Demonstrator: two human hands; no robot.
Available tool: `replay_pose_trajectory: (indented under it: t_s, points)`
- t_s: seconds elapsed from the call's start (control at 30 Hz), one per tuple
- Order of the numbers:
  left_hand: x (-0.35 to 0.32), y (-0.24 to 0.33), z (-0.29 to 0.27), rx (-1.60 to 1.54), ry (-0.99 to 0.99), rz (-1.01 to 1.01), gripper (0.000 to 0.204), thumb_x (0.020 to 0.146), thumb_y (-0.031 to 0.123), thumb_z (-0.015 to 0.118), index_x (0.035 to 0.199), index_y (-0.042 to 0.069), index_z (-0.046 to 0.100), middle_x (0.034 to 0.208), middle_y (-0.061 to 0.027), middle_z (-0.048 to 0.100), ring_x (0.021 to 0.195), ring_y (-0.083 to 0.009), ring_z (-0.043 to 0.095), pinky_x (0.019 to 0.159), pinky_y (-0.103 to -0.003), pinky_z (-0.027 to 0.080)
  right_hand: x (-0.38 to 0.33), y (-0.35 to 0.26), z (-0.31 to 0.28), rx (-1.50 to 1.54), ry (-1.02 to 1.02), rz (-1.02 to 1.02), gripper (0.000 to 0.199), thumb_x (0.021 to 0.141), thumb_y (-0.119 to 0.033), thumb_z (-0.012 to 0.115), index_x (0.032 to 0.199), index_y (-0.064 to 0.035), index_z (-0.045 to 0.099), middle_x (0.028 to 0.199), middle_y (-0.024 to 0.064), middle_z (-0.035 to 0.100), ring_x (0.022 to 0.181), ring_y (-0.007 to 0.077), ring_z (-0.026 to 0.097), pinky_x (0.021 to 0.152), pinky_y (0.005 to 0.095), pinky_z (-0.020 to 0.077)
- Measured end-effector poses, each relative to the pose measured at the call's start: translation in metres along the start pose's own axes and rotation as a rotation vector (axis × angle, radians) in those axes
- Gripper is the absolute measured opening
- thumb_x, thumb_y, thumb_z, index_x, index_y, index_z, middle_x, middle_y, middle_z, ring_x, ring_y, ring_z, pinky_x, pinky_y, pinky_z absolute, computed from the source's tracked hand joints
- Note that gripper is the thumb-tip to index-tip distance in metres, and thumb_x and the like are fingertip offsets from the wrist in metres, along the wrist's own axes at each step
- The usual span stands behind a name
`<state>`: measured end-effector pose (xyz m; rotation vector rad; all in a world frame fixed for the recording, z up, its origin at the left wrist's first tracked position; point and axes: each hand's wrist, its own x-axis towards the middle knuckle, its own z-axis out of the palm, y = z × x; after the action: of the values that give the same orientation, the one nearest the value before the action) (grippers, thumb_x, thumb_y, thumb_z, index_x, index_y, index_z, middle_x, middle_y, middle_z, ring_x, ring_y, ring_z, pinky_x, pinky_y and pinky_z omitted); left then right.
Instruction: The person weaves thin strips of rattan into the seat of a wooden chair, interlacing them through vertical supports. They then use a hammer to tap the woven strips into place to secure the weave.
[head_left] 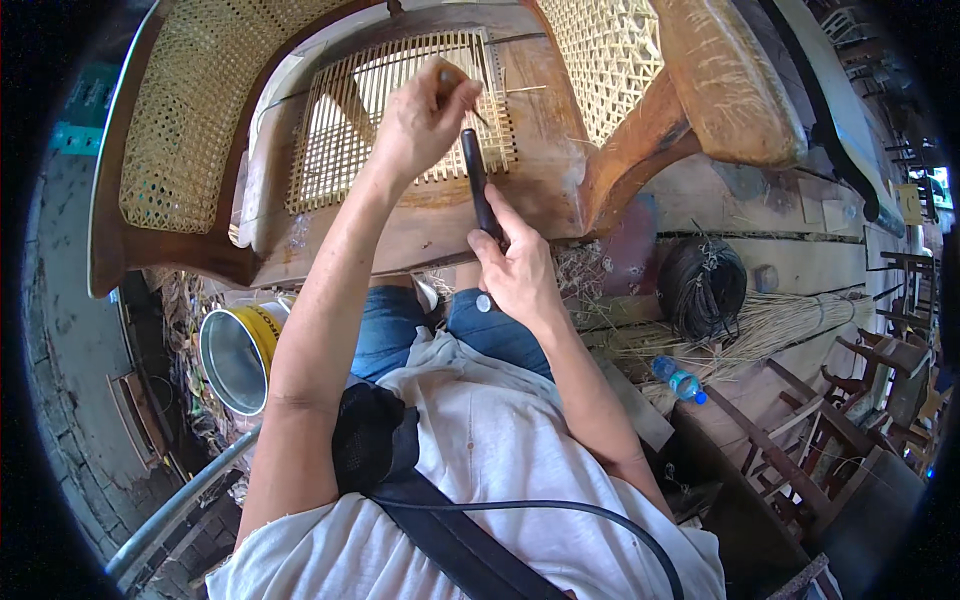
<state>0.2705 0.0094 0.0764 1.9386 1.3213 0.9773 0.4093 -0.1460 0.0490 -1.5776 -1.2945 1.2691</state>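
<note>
My left hand point(425, 115) is raised over the right part of a half-woven cane seat panel point(325, 165), its fingers pinched together. A thin dark sliver shows below the fingertips, too small to name. My right hand point(515, 260) is closed around a black rod-shaped tool point(473, 165), whose upper end points toward the left hand. A round metal end point(485, 302) shows beneath the right hand. Cane strands cross the opening in the wooden seat frame point(540, 95), closely crossed at the left and mostly running one way at the top. Short strand ends stick out along the right edge.
Finished cane panels point(185, 115) flank the seat at left and right, beside a curved wooden arm point(735, 90). A yellow bucket point(262, 335) stands at the left. On the right are a coil of dark strands point(702, 287), loose cane strips point(790, 322) and a plastic bottle point(678, 379).
</note>
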Motion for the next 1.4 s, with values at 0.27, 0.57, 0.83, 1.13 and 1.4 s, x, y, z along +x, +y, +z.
replay_pose_trajectory:
  t_s: [0.27,0.57,0.83,1.13,1.4]
  points:
    - [0.022,-0.020,0.012,0.093,0.048,0.011,0.027,0.097,0.029,0.063,0.100,0.003,0.060,0.079,-0.0099,0.071,0.067,-0.0162,0.065,0.062,-0.032,0.051,0.009,0.010,-0.005,0.021,-0.001,0.005,0.056,0.092,-0.019,0.061,0.141,0.0023,0.045,0.096,0.0362,0.063,0.089,0.0476,0.065,0.078,0.0485,0.0505]
    - [0.028,-0.025,0.021,0.091,-0.015,0.015,0.022,0.095,0.022,0.066,0.099,0.001,0.059,0.077,-0.0120,0.070,0.070,-0.0217,0.067,0.066,-0.034,0.053,0.045,-0.006,0.014,-0.087,-0.078,-0.120,0.053,0.087,-0.010,0.060,0.139,-0.0001,0.049,0.089,0.0242,0.069,0.070,0.0294,0.069,0.069,0.0382,0.0539]
    - [0.030,-0.027,0.015,0.174,-0.050,-0.003,0.023,0.095,0.023,0.066,0.103,0.002,0.061,0.080,-0.0125,0.070,0.072,-0.0229,0.068,0.067,-0.035,0.053,0.057,-0.006,0.019,-0.063,-0.118,-0.150,0.052,0.086,-0.008,0.059,0.138,-0.0027,0.051,0.075,0.0196,0.066,0.058,0.0210,0.063,0.060,0.0369,0.0527]
    - [0.032,-0.019,0.016,0.013,0.012,0.048,0.024,0.095,0.021,0.065,0.098,-0.001,0.058,0.081,-0.0176,0.070,0.075,-0.0299,0.070,0.068,-0.039,0.054,0.066,-0.021,0.011,-0.109,0.021,-0.015,0.051,0.087,-0.011,0.054,0.137,0.0008,0.048,0.100,0.0359,0.063,0.095,0.0493,0.063,0.083,0.0495,0.0522]
    - [0.047,-0.021,0.012,0.118,-0.053,-0.008,0.026,0.095,0.025,0.066,0.099,0.000,0.060,0.081,-0.0128,0.071,0.070,-0.0188,0.064,0.066,-0.033,0.051,0.068,-0.020,0.023,-0.008,-0.026,-0.140,0.044,0.085,-0.010,0.057,0.129,-0.0027,0.052,0.099,0.0339,0.064,0.097,0.0495,0.062,0.085,0.0518,0.0510]
